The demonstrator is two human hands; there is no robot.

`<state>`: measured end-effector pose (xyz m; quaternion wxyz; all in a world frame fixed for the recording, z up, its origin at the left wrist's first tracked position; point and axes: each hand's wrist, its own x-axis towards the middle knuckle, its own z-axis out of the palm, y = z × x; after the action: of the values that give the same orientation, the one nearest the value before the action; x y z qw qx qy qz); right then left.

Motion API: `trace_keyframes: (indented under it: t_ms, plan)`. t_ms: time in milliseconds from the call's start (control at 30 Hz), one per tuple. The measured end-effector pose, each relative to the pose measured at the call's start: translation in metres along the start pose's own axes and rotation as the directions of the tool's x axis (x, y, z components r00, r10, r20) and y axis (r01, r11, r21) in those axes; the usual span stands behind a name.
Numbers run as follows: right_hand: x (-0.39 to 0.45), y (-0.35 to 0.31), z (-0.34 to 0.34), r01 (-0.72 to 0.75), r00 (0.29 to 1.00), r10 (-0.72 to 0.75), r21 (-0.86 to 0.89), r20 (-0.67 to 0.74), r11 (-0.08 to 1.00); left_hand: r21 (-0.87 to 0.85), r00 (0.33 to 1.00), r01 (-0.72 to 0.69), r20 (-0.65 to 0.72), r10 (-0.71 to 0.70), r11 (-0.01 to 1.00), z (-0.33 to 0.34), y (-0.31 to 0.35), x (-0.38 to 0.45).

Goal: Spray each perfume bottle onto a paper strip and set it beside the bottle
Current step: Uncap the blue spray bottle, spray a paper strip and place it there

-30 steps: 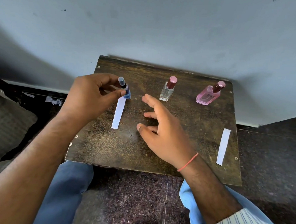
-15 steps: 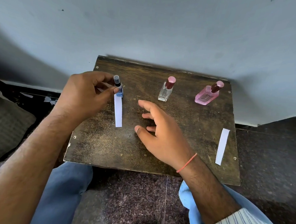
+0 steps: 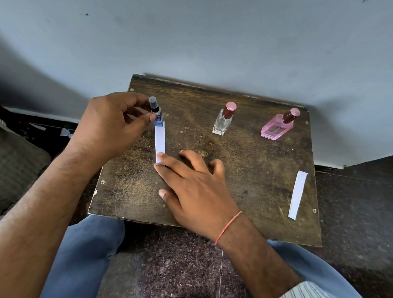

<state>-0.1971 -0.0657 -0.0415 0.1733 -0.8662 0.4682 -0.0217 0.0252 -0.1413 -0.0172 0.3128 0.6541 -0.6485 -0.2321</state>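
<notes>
Bottles stand in a row along the table's (image 3: pixel 269 176) far edge. Blue bottle (image 3: pixel 157 118) near the far left corner, upright, left hand (image 3: pixel 114 127) pinching its neck between thumb and fingers. White paper strip (image 3: pixel 160 142) lies flat on the table, far end touching the blue bottle's base, near end pinned under a fingertip of the right hand (image 3: pixel 195 185), which lies spread and flat, gripping nothing. Clear bottle (image 3: pixel 223 120) with dark red cap at the middle of the far edge, untouched. Pink bottle (image 3: pixel 277 128) near the far right corner, leaning; dark lettering on its front, looks like "DG", not sure. Second paper strip (image 3: pixel 297 195) lies by the right edge, well apart from both hands. Orange thread on right wrist.
</notes>
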Motion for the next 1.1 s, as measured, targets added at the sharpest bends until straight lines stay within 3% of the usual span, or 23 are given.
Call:
trace_keyframes:
  t_ms: [1100]
  plan:
    - [-0.008, -0.014, -0.003, -0.046, 0.997, 0.042, 0.059, 0.063, 0.997, 0.036, 0.996, -0.091, 0.020, 0.090, 0.995, 0.014, 0.000, -0.001]
